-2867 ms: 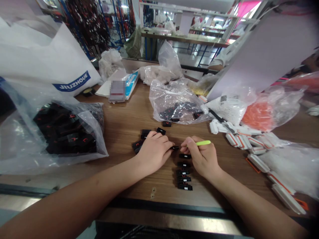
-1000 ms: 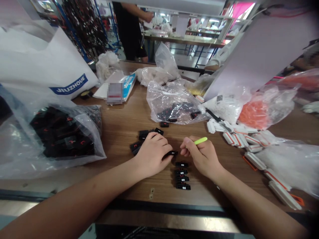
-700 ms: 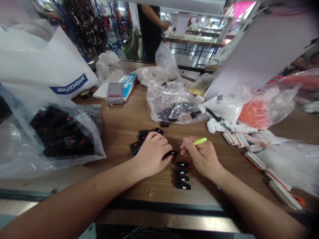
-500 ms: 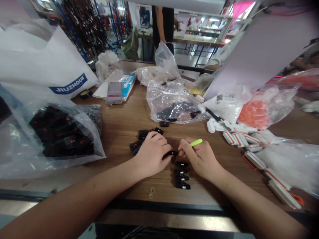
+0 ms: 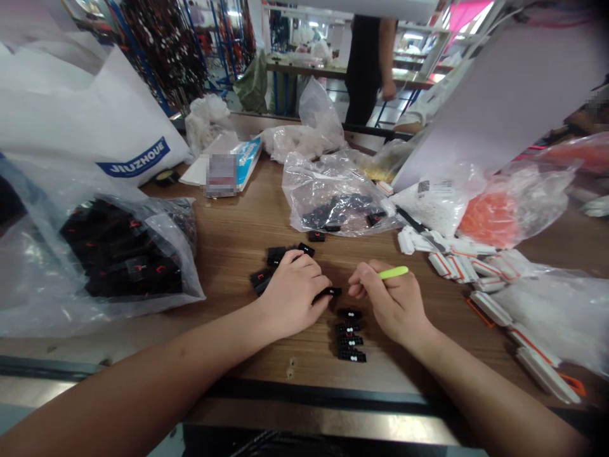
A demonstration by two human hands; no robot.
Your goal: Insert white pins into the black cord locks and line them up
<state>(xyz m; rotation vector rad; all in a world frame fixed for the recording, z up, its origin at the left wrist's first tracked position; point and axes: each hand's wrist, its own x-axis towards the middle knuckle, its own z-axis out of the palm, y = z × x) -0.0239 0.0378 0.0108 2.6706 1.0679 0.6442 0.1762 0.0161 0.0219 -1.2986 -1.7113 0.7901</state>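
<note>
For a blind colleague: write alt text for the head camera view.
Two bare hands work at a brown wood-grain table. The left hand rests on a small black plastic part; the right hand grips a lime-green pen beside a short line of similar black parts.

Matt black plastic connector blocks (image 5: 351, 341) lie at lower centre of the frame on a wood-grain laminate tabletop (image 5: 223, 254) with a low sheen. Glossy, crinkled clear polythene bags (image 5: 328, 203) sit at centre and left. A smooth lime-green plastic stick (image 5: 394, 272) shows right of centre. Smooth white plastic strips with orange edging (image 5: 490, 309) lie at lower right. A matt white carrier bag (image 5: 95, 108) with blue print fills the upper left. A dull metal strip (image 5: 309, 422) runs along the tabletop's near edge.
</note>
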